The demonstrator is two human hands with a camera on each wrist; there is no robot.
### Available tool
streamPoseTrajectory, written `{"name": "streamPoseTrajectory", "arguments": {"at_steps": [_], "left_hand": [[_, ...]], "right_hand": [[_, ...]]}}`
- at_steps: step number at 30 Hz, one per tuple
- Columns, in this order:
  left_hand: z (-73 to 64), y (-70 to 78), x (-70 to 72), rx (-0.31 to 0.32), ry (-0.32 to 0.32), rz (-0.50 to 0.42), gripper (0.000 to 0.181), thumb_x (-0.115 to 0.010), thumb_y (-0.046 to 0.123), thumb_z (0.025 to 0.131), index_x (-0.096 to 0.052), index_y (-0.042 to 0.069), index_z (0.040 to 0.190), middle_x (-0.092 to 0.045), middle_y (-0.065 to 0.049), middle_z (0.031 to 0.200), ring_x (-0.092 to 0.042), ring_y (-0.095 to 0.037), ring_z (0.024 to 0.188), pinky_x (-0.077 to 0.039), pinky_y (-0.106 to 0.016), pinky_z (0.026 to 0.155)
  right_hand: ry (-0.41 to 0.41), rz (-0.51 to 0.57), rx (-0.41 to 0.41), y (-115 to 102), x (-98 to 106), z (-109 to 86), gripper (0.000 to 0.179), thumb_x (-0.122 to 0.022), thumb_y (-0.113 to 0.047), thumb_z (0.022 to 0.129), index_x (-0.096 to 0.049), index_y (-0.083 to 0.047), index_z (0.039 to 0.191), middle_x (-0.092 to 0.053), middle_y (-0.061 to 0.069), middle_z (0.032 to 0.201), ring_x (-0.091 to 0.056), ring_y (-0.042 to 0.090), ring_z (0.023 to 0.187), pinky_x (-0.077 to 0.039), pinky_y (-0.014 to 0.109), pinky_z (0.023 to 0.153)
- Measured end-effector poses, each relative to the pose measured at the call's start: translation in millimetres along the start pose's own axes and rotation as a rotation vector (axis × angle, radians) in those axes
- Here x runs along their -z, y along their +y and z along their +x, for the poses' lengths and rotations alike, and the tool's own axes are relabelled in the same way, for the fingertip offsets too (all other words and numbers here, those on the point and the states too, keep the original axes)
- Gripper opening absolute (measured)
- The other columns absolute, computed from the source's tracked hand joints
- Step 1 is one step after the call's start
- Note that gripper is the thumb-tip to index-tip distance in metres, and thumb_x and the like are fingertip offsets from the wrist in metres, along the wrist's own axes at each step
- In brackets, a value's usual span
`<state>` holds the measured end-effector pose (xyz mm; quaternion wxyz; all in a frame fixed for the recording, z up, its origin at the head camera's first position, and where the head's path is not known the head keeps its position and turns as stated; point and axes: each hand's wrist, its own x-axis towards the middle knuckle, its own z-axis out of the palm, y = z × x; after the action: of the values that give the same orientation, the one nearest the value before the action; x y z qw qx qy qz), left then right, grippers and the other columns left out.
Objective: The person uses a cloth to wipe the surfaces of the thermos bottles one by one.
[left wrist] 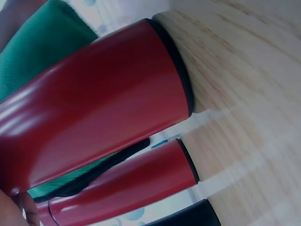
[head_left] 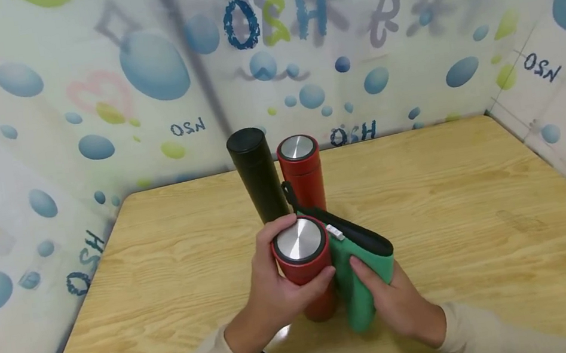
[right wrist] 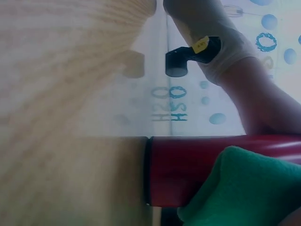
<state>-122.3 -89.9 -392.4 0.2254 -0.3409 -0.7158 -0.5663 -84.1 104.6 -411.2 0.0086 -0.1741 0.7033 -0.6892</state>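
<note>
My left hand (head_left: pixel 272 292) grips a red thermos (head_left: pixel 300 240) with a silver-topped lid, fingers and thumb around its upper part. The left wrist view shows this thermos (left wrist: pixel 108 89) upright with its black base at the tabletop. Against its right side leans a green fabric bottle sleeve (head_left: pixel 356 293), with a black-trimmed upper edge, a black loop and a small white piece. My right hand (head_left: pixel 407 310) holds the sleeve, thumb on its near face and fingers hidden behind. In the right wrist view the sleeve (right wrist: pixel 254 188) covers part of the thermos. The sleeve's inside is hidden.
Behind my hands stand a second red thermos (head_left: pixel 301 174) and a taller black thermos (head_left: pixel 255 174). They rise from a light wooden table (head_left: pixel 176 264). A patterned curtain (head_left: pixel 146 129) hangs around the back and sides.
</note>
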Motion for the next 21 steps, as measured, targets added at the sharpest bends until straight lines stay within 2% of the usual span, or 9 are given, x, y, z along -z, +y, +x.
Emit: {"name": "streamPoseTrajectory", "arguments": {"at_steps": [3,5,7,14,17,21], "left_hand": [[-0.1,-1.7,-1.2,-0.004,0.000,-0.012,0.076,-0.076,0.039,0.086,-0.037,-0.004,0.135,-0.060,-0.019,0.122,-0.063,-0.024,0.111,-0.058,-0.034,0.092],[0.0,-2.7,-1.8,-0.001,0.004,-0.023,0.078,-0.076,0.040,0.086,-0.036,-0.004,0.136,-0.060,-0.020,0.122,-0.062,-0.024,0.111,-0.057,-0.034,0.092],[0.0,-3.5,-2.2,0.008,0.005,-0.038,0.079,-0.076,0.040,0.086,-0.035,-0.004,0.137,-0.059,-0.020,0.124,-0.061,-0.024,0.113,-0.057,-0.034,0.093],[-3.1,-5.5,-3.0,0.031,0.006,-0.067,0.079,-0.077,0.037,0.086,-0.033,-0.004,0.138,-0.058,-0.020,0.125,-0.059,-0.023,0.116,-0.057,-0.034,0.094],[-3.5,-5.9,-3.5,0.028,0.005,-0.070,0.079,-0.077,0.036,0.086,-0.033,-0.004,0.138,-0.058,-0.020,0.125,-0.059,-0.023,0.117,-0.056,-0.034,0.094],[-2.2,-6.5,-4.2,0.014,0.009,-0.076,0.078,-0.076,0.037,0.087,-0.033,-0.005,0.137,-0.058,-0.021,0.124,-0.059,-0.023,0.116,-0.057,-0.035,0.094]], "right_hand": [[-0.007,0.028,0.084,-0.7,2.0,-1.2,0.034,-0.037,-0.006,0.107,-0.046,0.009,0.136,-0.065,-0.005,0.116,-0.065,0.005,0.104,-0.056,0.024,0.088],[-0.016,0.034,0.092,-0.6,2.4,-0.9,0.034,-0.037,-0.006,0.107,-0.045,0.010,0.136,-0.065,-0.009,0.116,-0.065,0.005,0.105,-0.056,0.023,0.089],[-0.023,0.029,0.060,0.2,2.1,-0.1,0.035,-0.038,-0.009,0.108,-0.045,0.007,0.139,-0.064,-0.006,0.120,-0.064,0.005,0.108,-0.055,0.023,0.091],[-0.052,-0.010,-0.074,5.2,0.3,5.2,0.039,-0.041,-0.020,0.108,-0.046,-0.002,0.143,-0.059,0.013,0.131,-0.058,0.006,0.118,-0.048,0.021,0.100],[-0.043,-0.023,-0.091,6.0,-0.1,5.4,0.039,-0.042,-0.021,0.108,-0.047,-0.002,0.142,-0.060,0.016,0.130,-0.058,0.005,0.117,-0.048,0.021,0.100],[-0.012,-0.033,-0.069,6.0,0.0,2.3,0.038,-0.042,-0.018,0.108,-0.047,-0.001,0.142,-0.059,0.015,0.130,-0.058,0.004,0.116,-0.048,0.021,0.099]]}}
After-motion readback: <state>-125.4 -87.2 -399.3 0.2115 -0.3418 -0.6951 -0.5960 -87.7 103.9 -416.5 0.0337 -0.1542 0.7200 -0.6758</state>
